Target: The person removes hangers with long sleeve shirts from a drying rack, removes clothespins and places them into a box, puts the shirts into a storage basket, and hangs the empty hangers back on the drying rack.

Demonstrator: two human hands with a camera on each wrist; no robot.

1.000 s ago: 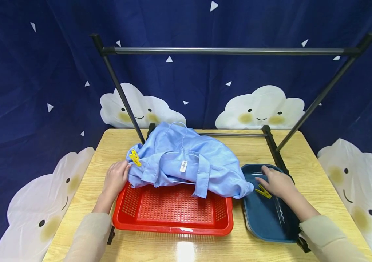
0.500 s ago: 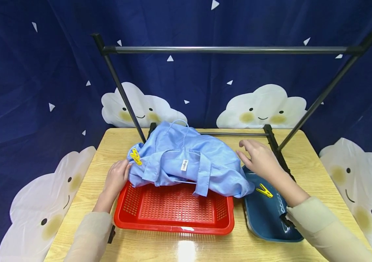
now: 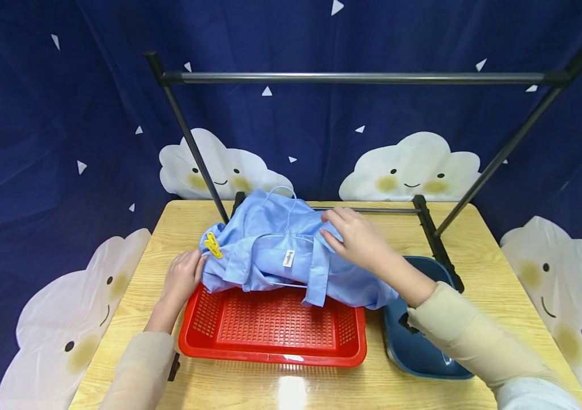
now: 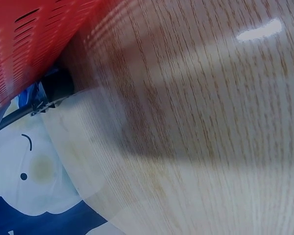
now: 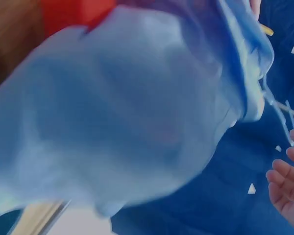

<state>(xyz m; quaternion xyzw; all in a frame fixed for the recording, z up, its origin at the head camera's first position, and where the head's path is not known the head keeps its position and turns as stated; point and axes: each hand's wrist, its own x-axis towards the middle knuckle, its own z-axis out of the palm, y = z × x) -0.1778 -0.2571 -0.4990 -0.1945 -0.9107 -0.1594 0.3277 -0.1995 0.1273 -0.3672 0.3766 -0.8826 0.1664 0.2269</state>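
A light blue shirt [image 3: 344, 273] lies bunched over the back part of a red basket [image 3: 275, 361], with a hanger [image 3: 291, 199] inside its collar. Clipped at the shirt's left side is a yellow clothespin [image 3: 212, 245]. Just below that clothespin, my left hand [image 3: 183, 276] grips the shirt's left edge; the left wrist view shows only basket and table. My right hand [image 3: 355, 236] hovers over the shirt's right half, fingers loosely bent and holding nothing. In the right wrist view, that right hand [image 5: 289, 181] appears at the right edge, apart from the cloth.
A dark blue bin [image 3: 414, 350] stands right of the basket, partly under my right forearm. Behind and above the shirt rises a black rack with a horizontal metal bar [image 3: 352, 78]. Its right foot [image 3: 437, 245] runs beside the bin on the wooden table [image 3: 486, 256].
My right hand has left the bin and moved left and up over the shirt. The yellow clothespin in the bin is now hidden behind my right arm. The left hand stays put.
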